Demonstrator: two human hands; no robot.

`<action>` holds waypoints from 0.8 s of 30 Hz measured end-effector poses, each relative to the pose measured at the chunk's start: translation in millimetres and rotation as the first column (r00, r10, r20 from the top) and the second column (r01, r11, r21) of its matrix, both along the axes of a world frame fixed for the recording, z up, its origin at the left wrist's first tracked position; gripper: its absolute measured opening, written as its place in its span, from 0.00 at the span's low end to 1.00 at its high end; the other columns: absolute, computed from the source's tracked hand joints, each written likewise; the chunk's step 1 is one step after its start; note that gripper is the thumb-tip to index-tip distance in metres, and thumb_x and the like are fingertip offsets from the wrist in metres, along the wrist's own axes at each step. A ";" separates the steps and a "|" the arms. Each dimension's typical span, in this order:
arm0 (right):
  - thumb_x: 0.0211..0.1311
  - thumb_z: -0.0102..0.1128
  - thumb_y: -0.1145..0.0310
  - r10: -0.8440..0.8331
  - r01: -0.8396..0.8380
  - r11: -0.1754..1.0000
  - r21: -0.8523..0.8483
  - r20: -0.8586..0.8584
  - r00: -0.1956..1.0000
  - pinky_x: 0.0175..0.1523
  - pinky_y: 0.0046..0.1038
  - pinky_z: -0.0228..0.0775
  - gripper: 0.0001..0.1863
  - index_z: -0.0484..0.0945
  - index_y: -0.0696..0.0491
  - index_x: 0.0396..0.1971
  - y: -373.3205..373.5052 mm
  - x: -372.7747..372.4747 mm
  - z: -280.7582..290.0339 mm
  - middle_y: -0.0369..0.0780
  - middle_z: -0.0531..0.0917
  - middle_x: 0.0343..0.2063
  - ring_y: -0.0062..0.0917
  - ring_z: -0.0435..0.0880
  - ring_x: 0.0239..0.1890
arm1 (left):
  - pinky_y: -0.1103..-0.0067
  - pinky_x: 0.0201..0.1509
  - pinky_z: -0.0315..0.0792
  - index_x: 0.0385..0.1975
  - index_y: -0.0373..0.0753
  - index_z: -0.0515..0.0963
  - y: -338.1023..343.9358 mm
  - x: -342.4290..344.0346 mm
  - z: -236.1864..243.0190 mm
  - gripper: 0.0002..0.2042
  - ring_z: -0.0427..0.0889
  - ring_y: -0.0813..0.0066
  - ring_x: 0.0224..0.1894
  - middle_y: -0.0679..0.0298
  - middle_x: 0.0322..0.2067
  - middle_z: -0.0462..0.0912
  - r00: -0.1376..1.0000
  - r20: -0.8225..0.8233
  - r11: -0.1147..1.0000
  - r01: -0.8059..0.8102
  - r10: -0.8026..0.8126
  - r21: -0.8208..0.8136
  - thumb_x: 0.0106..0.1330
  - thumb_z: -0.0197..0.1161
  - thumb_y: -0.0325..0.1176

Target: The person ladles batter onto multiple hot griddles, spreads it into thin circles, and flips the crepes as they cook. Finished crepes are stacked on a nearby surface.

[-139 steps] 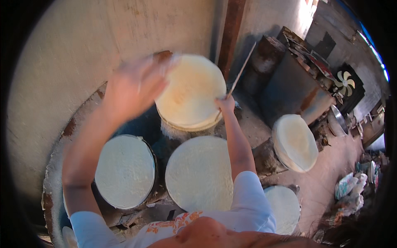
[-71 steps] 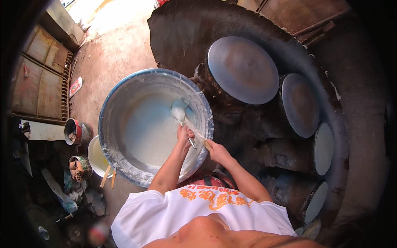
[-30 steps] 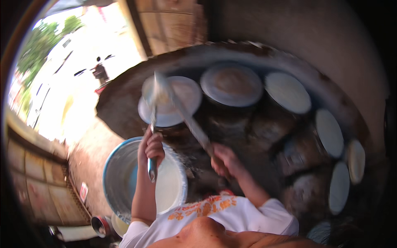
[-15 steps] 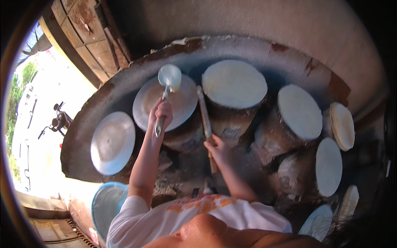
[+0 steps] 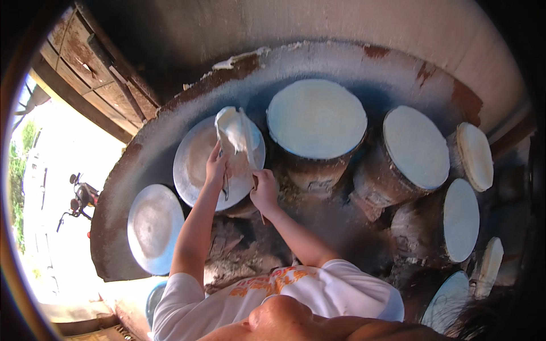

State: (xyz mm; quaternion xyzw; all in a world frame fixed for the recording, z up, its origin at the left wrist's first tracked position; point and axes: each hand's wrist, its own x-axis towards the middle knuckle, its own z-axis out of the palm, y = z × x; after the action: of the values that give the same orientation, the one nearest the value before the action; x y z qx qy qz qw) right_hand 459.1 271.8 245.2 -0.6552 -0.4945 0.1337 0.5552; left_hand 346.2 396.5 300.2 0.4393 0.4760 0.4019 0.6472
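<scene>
Stove: a wide curved clay hearth (image 5: 170, 131), grey and rust-stained, runs in an arc in front of the person and carries a ring of round steaming drums.
Covered drums: a drum with a white sheet spread over its top (image 5: 317, 118) stands at the centre back; another white-topped drum (image 5: 416, 146) is just to its right, and more white discs follow the curve down the right side, one at the far right (image 5: 475, 156) and one lower (image 5: 460, 219).
Working drum: a grey cloth-topped drum (image 5: 196, 162) sits left of the centre drum, directly under both hands, its surface mostly bare.
Spare drum: a second bare grey top (image 5: 154, 227) lies further left and lower, near the hearth's outer edge, well apart from the hands.
Ladle: a round ladle (image 5: 230, 126) filled with white batter is tilted over the far part of the working drum.
Stick: a long thin flat stick (image 5: 248, 149) crosses beside the ladle, over the same drum.
Left hand (image 5: 216, 167): clenched around the ladle's handle, above the working drum.
Right hand (image 5: 264, 192): closed around the lower part of the stick, at the drum's near right rim.
</scene>
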 end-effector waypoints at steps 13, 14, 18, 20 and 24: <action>0.42 0.54 0.82 0.051 -0.052 0.999 -0.008 0.383 0.922 0.46 0.37 0.70 0.19 0.78 0.53 0.38 18.1 19.4 9.6 0.37 0.76 0.40 0.38 0.73 0.43 | 0.65 0.37 0.73 0.62 0.62 0.63 54.4 -112.8 -53.1 0.27 0.81 0.57 0.34 0.54 0.33 0.82 0.531 -0.726 0.745 0.238 0.437 0.623 0.62 0.56 0.34; 0.42 0.54 0.81 0.039 -0.026 0.999 -0.039 0.384 0.923 0.45 0.36 0.70 0.18 0.78 0.54 0.38 -4.6 25.7 -4.7 0.37 0.77 0.40 0.37 0.73 0.42 | 0.64 0.39 0.72 0.62 0.63 0.63 37.1 -115.2 -46.0 0.26 0.80 0.54 0.36 0.53 0.35 0.81 0.490 -0.788 0.791 0.277 0.372 0.546 0.62 0.55 0.35; 0.42 0.53 0.81 0.146 -0.111 0.985 -0.129 0.300 0.943 0.48 0.36 0.69 0.21 0.76 0.56 0.42 2.2 -15.0 0.5 0.41 0.76 0.40 0.41 0.74 0.43 | 0.63 0.41 0.72 0.62 0.67 0.61 7.5 -105.5 -24.7 0.26 0.80 0.52 0.38 0.52 0.38 0.81 0.316 -0.927 0.908 0.293 0.204 0.300 0.63 0.54 0.39; 0.41 0.54 0.81 0.120 -0.111 0.993 -0.046 0.336 0.934 0.47 0.36 0.70 0.18 0.77 0.54 0.38 24.1 -15.5 -4.2 0.39 0.77 0.38 0.39 0.74 0.42 | 0.62 0.41 0.72 0.62 0.64 0.62 12.9 -102.4 -21.1 0.27 0.80 0.53 0.38 0.52 0.37 0.81 0.302 -0.931 0.926 0.248 0.205 0.285 0.62 0.55 0.37; 0.43 0.52 0.82 0.068 -0.047 0.997 -0.063 0.398 0.915 0.45 0.38 0.70 0.18 0.79 0.53 0.37 14.3 12.0 -2.8 0.38 0.78 0.37 0.38 0.74 0.40 | 0.80 0.11 0.61 0.63 0.53 0.64 -1.7 -133.6 -18.6 0.27 0.63 0.81 0.09 0.65 0.18 0.75 0.815 -0.564 0.983 -0.034 0.131 0.178 0.63 0.56 0.28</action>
State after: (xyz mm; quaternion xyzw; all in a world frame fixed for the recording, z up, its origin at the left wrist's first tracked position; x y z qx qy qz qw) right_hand 471.1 286.0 242.4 -0.6681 -0.6129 0.0263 0.4210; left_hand 212.7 394.9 281.6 0.5692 0.6334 0.3157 0.4186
